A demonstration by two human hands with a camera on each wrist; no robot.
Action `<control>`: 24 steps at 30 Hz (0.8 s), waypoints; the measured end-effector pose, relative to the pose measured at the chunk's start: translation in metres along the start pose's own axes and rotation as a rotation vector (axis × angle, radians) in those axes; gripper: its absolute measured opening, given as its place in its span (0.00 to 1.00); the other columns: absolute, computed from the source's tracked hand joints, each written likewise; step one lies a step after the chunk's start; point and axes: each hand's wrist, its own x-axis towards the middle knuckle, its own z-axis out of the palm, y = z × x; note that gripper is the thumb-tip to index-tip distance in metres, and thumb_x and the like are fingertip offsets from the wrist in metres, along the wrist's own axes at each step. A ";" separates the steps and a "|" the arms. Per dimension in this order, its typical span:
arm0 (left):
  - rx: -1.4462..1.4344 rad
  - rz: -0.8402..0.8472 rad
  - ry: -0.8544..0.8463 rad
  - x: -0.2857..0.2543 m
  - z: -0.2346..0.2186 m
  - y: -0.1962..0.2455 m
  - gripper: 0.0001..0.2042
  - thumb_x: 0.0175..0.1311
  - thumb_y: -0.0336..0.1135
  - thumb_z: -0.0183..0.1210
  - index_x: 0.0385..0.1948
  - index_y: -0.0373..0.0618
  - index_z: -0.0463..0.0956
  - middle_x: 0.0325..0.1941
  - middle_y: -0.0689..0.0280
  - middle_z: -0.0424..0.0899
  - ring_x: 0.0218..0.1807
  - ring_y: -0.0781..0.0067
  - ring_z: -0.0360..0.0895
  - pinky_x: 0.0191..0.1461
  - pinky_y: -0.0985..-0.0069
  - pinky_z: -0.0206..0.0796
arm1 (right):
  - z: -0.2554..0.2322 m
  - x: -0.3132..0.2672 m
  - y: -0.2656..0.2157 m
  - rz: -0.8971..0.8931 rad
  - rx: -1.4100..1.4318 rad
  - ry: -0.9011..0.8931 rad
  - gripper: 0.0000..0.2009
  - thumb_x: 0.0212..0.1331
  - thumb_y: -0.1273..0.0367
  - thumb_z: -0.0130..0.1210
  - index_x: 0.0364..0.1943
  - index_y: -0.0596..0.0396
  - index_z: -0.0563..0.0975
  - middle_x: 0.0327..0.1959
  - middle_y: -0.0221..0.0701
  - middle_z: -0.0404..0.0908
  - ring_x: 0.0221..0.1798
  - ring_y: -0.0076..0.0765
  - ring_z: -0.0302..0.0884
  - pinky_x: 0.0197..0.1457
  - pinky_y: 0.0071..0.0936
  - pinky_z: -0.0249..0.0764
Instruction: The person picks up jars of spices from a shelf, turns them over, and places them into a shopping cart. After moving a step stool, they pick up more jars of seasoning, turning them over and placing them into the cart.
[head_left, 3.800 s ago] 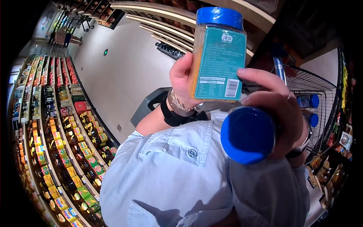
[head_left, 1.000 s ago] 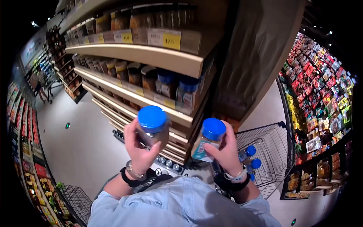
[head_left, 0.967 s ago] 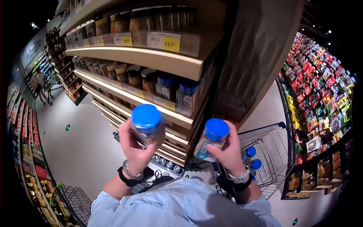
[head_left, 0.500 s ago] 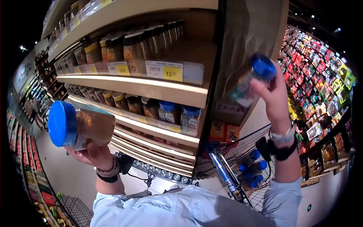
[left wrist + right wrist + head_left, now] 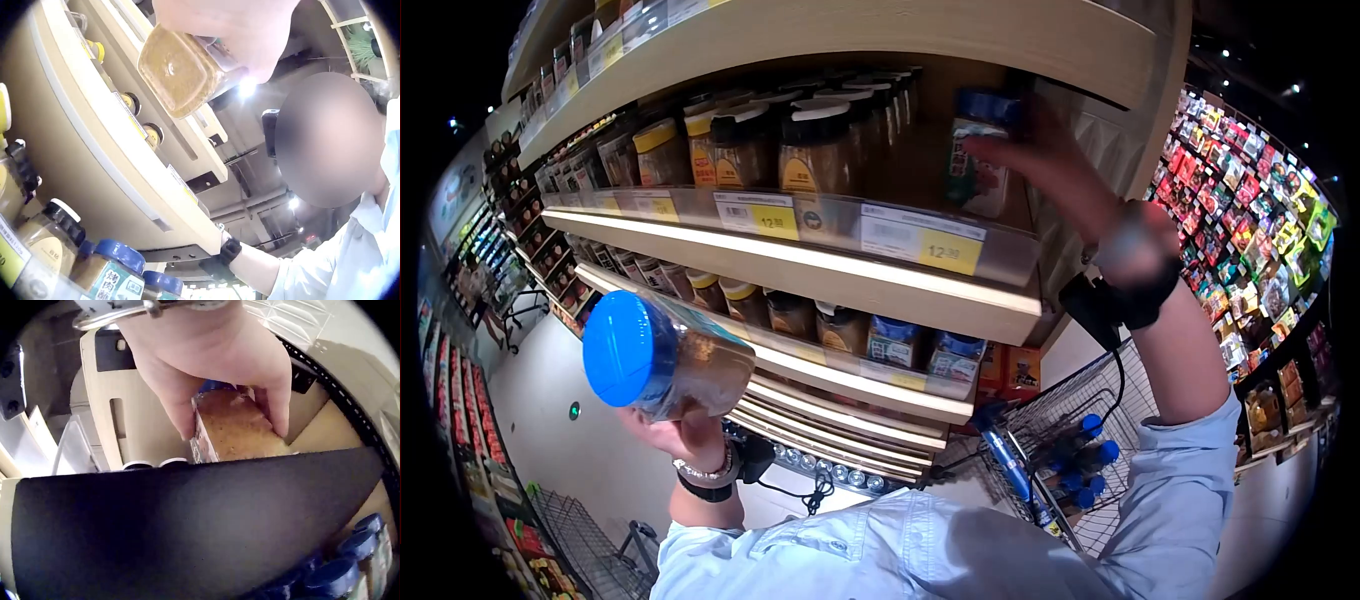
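Note:
My left hand [image 5: 685, 435] grips a blue-lidded seasoning jar [image 5: 700, 365] that lies tipped on its side, lid facing left, in front of the shelves. In the left wrist view the jar's base [image 5: 175, 72] shows yellow-brown contents beneath the left hand [image 5: 244, 31]. My right hand [image 5: 1060, 160] holds a second blue-lidded seasoning jar [image 5: 978, 170] upright at the right end of a shelf, behind the clear front strip. Seen from the right wrist, thumb and fingers of the right hand [image 5: 212, 356] clasp both sides of this jar [image 5: 240, 428], its lower part hidden by a dark shelf edge.
Several black-lidded jars [image 5: 815, 150] stand left of the right hand's jar. Price tags [image 5: 925, 240] line the shelf front. Below, blue-lidded jars [image 5: 893, 342] sit on another shelf. A shopping cart [image 5: 1130, 385] with several blue-lidded jars stands right; another cart [image 5: 590, 540] is lower left.
From held before me, the two jars have parted. The right hand has carried its jar up and then left onto the shelf; the left hand has tipped its jar sideways.

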 end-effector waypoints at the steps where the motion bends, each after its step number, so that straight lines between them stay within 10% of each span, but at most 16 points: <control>1: 0.037 0.002 -0.040 0.001 -0.002 -0.001 0.45 0.40 0.56 0.65 0.55 0.34 0.52 0.54 0.55 0.62 0.54 0.62 0.64 0.56 0.66 0.58 | 0.006 -0.002 -0.009 -0.015 0.008 -0.050 0.32 0.41 0.57 0.65 0.46 0.65 0.66 0.39 0.39 0.76 0.40 0.29 0.75 0.45 0.23 0.70; 14: -0.148 -0.235 -0.209 0.001 0.040 0.015 0.53 0.33 0.59 0.68 0.59 0.35 0.47 0.56 0.55 0.62 0.56 0.61 0.65 0.60 0.66 0.57 | 0.021 -0.038 -0.065 -0.008 0.135 -0.168 0.26 0.50 0.56 0.58 0.48 0.59 0.69 0.40 0.37 0.76 0.42 0.31 0.73 0.49 0.24 0.68; 18: -0.238 -0.167 -0.388 0.003 0.059 0.024 0.43 0.36 0.47 0.69 0.53 0.37 0.54 0.53 0.54 0.64 0.54 0.61 0.67 0.58 0.66 0.59 | 0.023 -0.092 -0.090 -0.431 -0.576 0.270 0.29 0.48 0.68 0.58 0.55 0.62 0.63 0.45 0.37 0.72 0.44 0.31 0.72 0.51 0.25 0.67; 20: -0.211 -0.172 -0.380 0.000 0.069 0.025 0.42 0.34 0.40 0.69 0.53 0.37 0.54 0.48 0.59 0.65 0.50 0.64 0.69 0.54 0.69 0.61 | 0.049 -0.111 -0.095 -0.500 -0.360 0.024 0.36 0.41 0.66 0.64 0.56 0.63 0.60 0.45 0.40 0.71 0.48 0.34 0.71 0.53 0.29 0.66; 24: -0.012 0.372 -0.308 -0.001 0.100 0.029 0.39 0.39 0.47 0.68 0.52 0.34 0.59 0.42 0.60 0.65 0.42 0.67 0.69 0.44 0.72 0.65 | 0.087 -0.123 -0.103 -0.254 0.011 -0.035 0.47 0.32 0.70 0.70 0.58 0.63 0.51 0.51 0.41 0.67 0.53 0.37 0.68 0.58 0.32 0.63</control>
